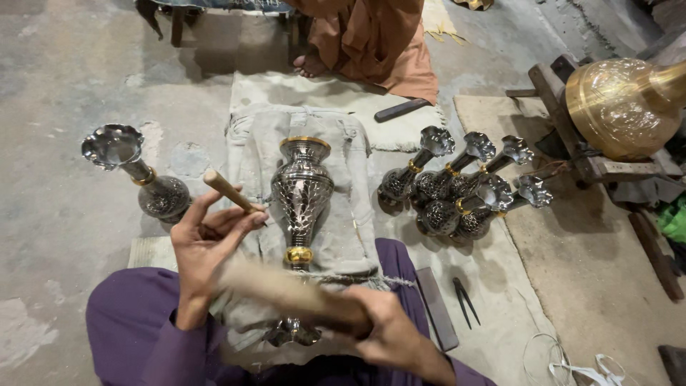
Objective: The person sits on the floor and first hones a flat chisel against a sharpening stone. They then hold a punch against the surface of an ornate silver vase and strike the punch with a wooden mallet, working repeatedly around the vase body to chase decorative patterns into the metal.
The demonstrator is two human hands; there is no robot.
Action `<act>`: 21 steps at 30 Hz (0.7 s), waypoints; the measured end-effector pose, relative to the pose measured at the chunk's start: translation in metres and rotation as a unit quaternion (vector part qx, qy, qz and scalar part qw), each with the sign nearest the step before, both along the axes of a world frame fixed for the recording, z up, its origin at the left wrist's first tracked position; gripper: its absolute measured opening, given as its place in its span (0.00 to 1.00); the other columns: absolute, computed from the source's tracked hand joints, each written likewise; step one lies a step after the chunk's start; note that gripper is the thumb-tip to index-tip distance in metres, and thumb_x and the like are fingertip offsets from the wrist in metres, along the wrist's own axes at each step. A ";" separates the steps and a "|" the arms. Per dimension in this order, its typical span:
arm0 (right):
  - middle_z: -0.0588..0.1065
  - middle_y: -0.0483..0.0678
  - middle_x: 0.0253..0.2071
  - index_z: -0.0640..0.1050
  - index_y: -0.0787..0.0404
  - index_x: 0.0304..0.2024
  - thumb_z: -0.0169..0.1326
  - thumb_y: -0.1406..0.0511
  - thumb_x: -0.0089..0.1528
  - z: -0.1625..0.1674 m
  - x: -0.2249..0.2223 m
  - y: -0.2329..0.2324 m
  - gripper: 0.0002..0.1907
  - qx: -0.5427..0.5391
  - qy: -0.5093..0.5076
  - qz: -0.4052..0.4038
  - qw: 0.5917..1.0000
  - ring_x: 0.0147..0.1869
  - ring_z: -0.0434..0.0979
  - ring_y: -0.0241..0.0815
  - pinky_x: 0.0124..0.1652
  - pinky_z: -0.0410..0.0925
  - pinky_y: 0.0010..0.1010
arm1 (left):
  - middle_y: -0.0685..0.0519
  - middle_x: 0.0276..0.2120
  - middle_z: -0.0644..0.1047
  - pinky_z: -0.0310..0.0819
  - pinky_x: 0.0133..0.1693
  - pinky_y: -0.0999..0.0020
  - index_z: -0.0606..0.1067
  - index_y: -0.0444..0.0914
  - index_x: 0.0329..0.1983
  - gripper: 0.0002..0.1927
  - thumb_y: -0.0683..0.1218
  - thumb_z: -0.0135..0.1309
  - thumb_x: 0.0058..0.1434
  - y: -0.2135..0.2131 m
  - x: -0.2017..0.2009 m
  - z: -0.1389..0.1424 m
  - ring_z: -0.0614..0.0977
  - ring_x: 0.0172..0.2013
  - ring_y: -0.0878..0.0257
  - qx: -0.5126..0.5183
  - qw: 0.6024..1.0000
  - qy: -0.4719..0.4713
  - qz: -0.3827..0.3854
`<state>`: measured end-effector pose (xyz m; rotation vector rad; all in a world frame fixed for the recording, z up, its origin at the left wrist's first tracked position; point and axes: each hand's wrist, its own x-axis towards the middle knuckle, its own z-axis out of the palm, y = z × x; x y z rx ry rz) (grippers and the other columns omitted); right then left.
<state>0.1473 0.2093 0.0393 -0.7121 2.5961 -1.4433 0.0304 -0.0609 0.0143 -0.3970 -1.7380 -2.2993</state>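
where cloth [343,236] covers concrete floor [64,214], vases [457,189] stand.

Engraved silver vase [301,196] lies on cloth, chisel [227,190] upright.

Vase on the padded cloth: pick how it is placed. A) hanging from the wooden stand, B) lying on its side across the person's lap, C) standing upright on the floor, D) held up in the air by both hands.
B: the engraved vase lies lengthwise on the grey cloth over the lap, flared mouth toward the person.
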 end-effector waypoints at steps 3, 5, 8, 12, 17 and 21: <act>0.79 0.55 0.41 0.76 0.65 0.49 0.69 0.70 0.52 0.007 0.007 -0.008 0.24 0.015 0.021 0.051 0.998 0.46 0.83 0.53 0.44 0.75 0.37 | 0.38 0.42 0.83 0.84 0.51 0.63 0.69 0.29 0.61 0.24 0.30 0.57 0.62 -0.003 -0.004 -0.001 0.86 0.44 0.56 -0.006 0.999 -0.027 0.042; 0.79 0.55 0.42 0.75 0.64 0.50 0.69 0.69 0.51 0.009 0.009 -0.010 0.26 0.053 0.041 0.062 0.996 0.47 0.83 0.55 0.44 0.75 0.38 | 0.38 0.42 0.83 0.85 0.52 0.63 0.69 0.29 0.61 0.23 0.30 0.57 0.63 -0.005 -0.007 0.000 0.86 0.45 0.57 -0.006 0.999 -0.011 0.043; 0.79 0.54 0.43 0.75 0.63 0.49 0.69 0.69 0.52 0.004 0.012 -0.013 0.24 0.073 0.079 0.079 0.991 0.48 0.83 0.54 0.45 0.76 0.39 | 0.38 0.42 0.83 0.85 0.51 0.64 0.69 0.29 0.61 0.23 0.30 0.57 0.63 -0.007 -0.008 0.000 0.86 0.45 0.58 -0.009 0.999 -0.002 0.045; 0.77 0.52 0.43 0.76 0.65 0.49 0.65 0.71 0.48 -0.006 0.019 -0.022 0.26 0.148 0.163 0.068 0.973 0.46 0.82 0.53 0.44 0.75 0.40 | 0.38 0.43 0.83 0.84 0.51 0.64 0.69 0.30 0.61 0.23 0.31 0.58 0.63 -0.007 -0.008 0.000 0.86 0.45 0.58 -0.004 0.999 -0.004 0.036; 0.73 0.51 0.36 0.76 0.69 0.48 0.59 0.70 0.46 -0.005 0.019 -0.032 0.26 0.212 0.222 0.095 0.947 0.43 0.80 0.51 0.42 0.75 0.40 | 0.39 0.43 0.84 0.86 0.50 0.64 0.70 0.30 0.62 0.23 0.33 0.58 0.63 -0.005 -0.011 0.000 0.87 0.44 0.57 -0.021 0.999 -0.024 0.016; 0.73 0.49 0.35 0.77 0.69 0.49 0.56 0.65 0.61 0.005 0.023 -0.045 0.16 0.279 0.274 0.125 0.912 0.39 0.79 0.44 0.36 0.74 0.35 | 0.41 0.42 0.84 0.85 0.49 0.64 0.70 0.32 0.62 0.25 0.34 0.59 0.61 0.001 -0.011 0.002 0.87 0.44 0.58 -0.056 0.998 -0.035 -0.015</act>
